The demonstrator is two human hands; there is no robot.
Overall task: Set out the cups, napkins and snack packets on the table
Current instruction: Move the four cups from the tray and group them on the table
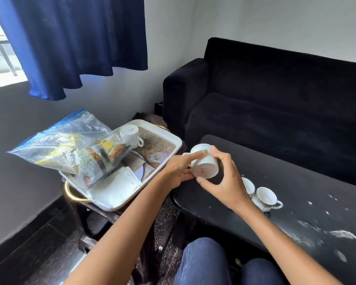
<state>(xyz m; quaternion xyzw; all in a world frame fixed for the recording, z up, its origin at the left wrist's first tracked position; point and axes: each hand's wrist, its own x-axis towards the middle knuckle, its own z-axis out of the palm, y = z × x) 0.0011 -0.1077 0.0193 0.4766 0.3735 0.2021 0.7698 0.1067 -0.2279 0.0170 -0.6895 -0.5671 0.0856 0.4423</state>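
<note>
Cup [205, 164] tilted, gripped between both hands [201, 175].

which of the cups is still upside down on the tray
The white handled cup at the far end of the white tray, base up. The two patterned cups stand upright on the black table; another is held in both hands.

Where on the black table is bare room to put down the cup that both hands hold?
Bare room lies on the black table between the two cups already standing there and the sofa, also at its far end. The tray is crowded with a snack bag, napkins and a cup.
</note>
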